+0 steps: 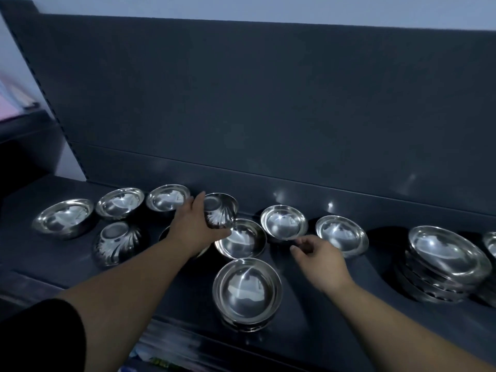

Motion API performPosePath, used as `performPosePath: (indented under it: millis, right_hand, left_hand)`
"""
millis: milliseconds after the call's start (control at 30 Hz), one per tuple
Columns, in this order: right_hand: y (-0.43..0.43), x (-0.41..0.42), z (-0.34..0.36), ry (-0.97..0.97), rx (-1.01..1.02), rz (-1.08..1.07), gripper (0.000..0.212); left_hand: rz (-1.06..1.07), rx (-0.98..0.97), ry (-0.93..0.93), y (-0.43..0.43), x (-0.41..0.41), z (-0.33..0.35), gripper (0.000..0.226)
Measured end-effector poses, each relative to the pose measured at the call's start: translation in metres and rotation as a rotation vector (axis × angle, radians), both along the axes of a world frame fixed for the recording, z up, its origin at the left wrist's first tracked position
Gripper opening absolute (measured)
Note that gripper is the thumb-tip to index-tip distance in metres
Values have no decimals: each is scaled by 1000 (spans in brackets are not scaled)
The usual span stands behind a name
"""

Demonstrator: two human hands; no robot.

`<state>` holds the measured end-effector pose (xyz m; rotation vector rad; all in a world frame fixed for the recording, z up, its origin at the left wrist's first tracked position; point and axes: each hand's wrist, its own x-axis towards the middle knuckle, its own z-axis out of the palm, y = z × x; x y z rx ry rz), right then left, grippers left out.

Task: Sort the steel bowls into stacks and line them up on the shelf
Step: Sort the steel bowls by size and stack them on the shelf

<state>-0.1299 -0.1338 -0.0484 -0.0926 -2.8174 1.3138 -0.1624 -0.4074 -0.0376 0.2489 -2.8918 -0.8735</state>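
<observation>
Near the front edge of the shelf (300, 315) sit the stacked front bowls (247, 291). The right hand (322, 264) holds nothing, its fingers loose, and the round bowl (284, 222) lies just past them. Farther back, the left hand (193, 224) grips a tipped bowl (222, 208) just above the middle bowl (240, 241).

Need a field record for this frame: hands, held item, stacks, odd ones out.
surface: dark shelf
left hand: grips tilted bowl, above the rim of centre bowl
right hand: holds nothing, fingers loosely curled, by the rim of back bowl
stacked: tall stack at far right
upside down: inverted bowl, left side
nearest the camera: front bowl, upright
</observation>
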Motion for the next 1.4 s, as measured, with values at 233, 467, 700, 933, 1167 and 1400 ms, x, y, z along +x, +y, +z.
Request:
performPosePath:
  millis: [233,467,700,933,1167,1400]
  right_hand:
    - [-2,-7,-6,-67,-4,41,11]
    - [-36,-20,-1,-375,-235,57,28]
    - [-53,-22,-7,-405,-220,-10,28]
    - [-56,-25,-2,-305,-101,-13,28]
    - [-49,-34,13,-156,-298,-66,20]
    - [-30,-19,39,-81,-300,-95,17]
  left_hand:
    - [-28,-47,43,3,-10,-7,113]
    - [-67,-32,48,1,-12,-7,108]
    - [-75,-37,124,-2,-7,-10,100]
    - [-77,-20,169,-5,1,-8,97]
    - [-71,213,405,-1,17,26,86]
    - [6,569,414,10,54,45,65]
